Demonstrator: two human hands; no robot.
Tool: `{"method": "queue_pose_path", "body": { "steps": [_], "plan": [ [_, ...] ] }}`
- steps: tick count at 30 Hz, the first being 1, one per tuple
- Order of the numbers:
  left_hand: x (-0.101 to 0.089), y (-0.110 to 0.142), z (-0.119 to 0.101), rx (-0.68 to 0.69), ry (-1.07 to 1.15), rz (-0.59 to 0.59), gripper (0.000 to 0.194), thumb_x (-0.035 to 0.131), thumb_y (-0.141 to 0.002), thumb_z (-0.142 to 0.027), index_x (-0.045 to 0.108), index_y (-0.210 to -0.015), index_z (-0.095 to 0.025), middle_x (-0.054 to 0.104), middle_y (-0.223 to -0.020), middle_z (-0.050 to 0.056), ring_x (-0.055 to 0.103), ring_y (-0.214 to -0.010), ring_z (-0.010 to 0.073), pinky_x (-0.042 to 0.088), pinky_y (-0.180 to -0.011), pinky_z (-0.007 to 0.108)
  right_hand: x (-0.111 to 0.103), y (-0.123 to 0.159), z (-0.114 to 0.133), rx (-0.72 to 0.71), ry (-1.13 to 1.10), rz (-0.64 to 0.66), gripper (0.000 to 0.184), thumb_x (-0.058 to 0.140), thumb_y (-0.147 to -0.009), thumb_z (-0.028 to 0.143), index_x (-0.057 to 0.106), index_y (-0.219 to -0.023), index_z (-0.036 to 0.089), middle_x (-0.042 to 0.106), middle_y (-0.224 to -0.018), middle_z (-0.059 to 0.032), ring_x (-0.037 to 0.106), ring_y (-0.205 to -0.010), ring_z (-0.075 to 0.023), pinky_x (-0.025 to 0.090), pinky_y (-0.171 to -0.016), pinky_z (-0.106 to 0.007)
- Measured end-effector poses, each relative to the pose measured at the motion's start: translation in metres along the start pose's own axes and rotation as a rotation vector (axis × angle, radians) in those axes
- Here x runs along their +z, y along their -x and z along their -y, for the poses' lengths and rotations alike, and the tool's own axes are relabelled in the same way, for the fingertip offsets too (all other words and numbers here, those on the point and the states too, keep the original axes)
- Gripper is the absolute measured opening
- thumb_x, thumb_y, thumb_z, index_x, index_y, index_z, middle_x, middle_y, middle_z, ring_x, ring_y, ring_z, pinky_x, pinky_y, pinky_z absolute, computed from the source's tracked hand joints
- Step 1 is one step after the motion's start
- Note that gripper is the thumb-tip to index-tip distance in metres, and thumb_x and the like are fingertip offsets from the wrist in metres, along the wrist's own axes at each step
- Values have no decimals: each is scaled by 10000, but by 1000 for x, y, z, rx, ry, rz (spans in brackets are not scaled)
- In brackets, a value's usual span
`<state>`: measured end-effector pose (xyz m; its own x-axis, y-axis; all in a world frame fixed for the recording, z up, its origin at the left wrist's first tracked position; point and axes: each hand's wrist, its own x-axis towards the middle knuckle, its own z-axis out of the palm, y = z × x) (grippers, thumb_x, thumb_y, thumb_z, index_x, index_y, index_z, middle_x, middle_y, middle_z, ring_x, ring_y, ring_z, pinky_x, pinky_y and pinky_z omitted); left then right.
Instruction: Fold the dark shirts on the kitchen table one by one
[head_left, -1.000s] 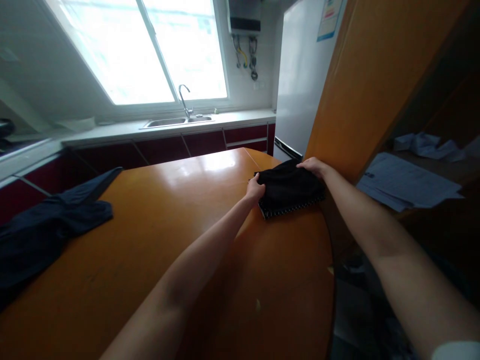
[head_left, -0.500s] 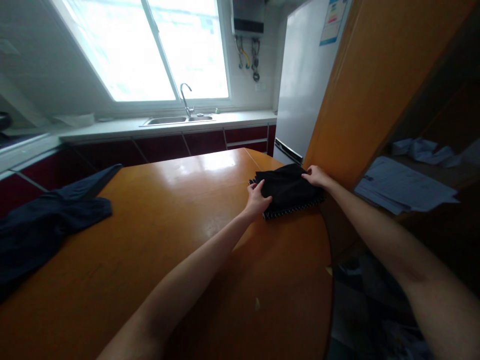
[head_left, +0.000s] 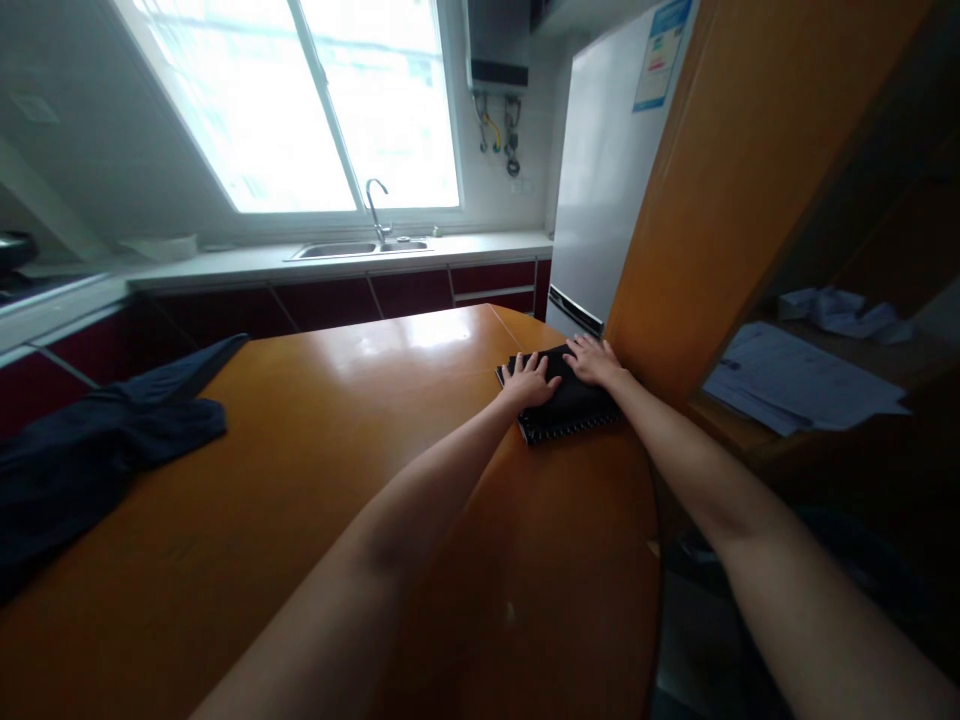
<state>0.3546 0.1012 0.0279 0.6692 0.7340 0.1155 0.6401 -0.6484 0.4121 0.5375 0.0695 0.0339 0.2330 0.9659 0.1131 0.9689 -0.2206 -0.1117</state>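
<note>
Kitchen: pale counter (head_left: 255,259) with a sink (head_left: 337,250) under a bright window (head_left: 390,100)
Table: glossy orange-brown wood (head_left: 322,430)
Black cloth: folded (head_left: 574,398), near the table's right edge, over a dark piece with a patterned edge (head_left: 574,430)
Left hand: flat on the cloth's left part (head_left: 529,382), fingers apart
Right hand: palm down on its far right part (head_left: 592,361), fingers spread, unclamped
Dark blue garment: table's left side (head_left: 112,430)

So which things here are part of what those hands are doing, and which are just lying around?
In use:
- left hand and right hand, both spread on the cloth
- black cloth
- table under it

Seemingly just around:
- dark blue garment, untouched
- loose papers
- sink
- fridge
</note>
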Motion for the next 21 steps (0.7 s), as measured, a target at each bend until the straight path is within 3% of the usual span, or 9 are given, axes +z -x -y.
{"method": "queue_pose_path", "body": {
  "steps": [5, 8, 10, 12, 15, 18, 21],
  "plan": [
    [3, 2, 11, -54, 35, -15, 728, 463, -923, -613, 362, -1529, -224, 201, -1647, 124, 74, -1510, 413, 26, -1140, 712, -2, -13, -17, 80, -43, 17, 634, 252, -1021, 545, 379, -1522, 178, 277, -1621, -144, 226, -1494, -293, 201, -1176, -529],
    [-6, 9, 8, -34, 34, -44, 667, 471, -938, -571, 422, -1495, -208, 252, -1629, 147, 105, -1507, 413, 7, -1136, 717, -9, -12, -14, 82, -13, -27, 554, 279, -1036, 427, 435, -1481, 136, 320, -1595, -181, 266, -1478, -292, 229, -1165, -489],
    [-11, 21, 3, 80, 6, -79, 569, 452, -966, -528, 468, -1464, -253, 295, -1619, 108, 121, -1513, 380, -29, -1151, 690, -14, -7, -5, 27, 32, -138, 498, 298, -1031, 333, 470, -1451, 129, 318, -1598, -177, 247, -1484, -285, 202, -1172, -498],
    [-12, 41, -2, 247, -23, -43, 496, 419, -991, -516, 491, -1442, -321, 337, -1606, 46, 136, -1518, 337, -50, -1168, 657, -18, 0, 5, -41, 65, -244, 475, 297, -1024, 287, 499, -1426, 135, 331, -1595, -160, 240, -1486, -270, 191, -1178, -493],
    [-12, 80, -4, 425, -63, 54, 507, 404, -1008, -510, 426, -1488, -347, 335, -1608, 22, 161, -1519, 297, -10, -1193, 614, -20, 16, 23, -31, 50, -229, 468, 310, -1021, 294, 513, -1415, 141, 353, -1585, -157, 259, -1480, -271, 212, -1171, -500],
    [-19, 120, 5, 465, -94, 51, 559, 426, -1013, -461, 330, -1544, -311, 256, -1637, 43, 141, -1526, 264, 50, -1217, 544, -19, 36, 52, 27, -6, -211, 467, 319, -1017, 292, 512, -1412, 134, 347, -1585, -171, 255, -1480, -294, 202, -1163, -554],
    [-32, 158, 27, 442, -100, 35, 540, 390, -1028, -433, 334, -1544, -284, 293, -1623, 46, 162, -1523, 224, 75, -1234, 475, -12, 60, 102, -25, -112, -328, 480, 286, -1017, 277, 505, -1419, 132, 353, -1584, -160, 259, -1481, -269, 187, -1179, -518]
  ]
}}
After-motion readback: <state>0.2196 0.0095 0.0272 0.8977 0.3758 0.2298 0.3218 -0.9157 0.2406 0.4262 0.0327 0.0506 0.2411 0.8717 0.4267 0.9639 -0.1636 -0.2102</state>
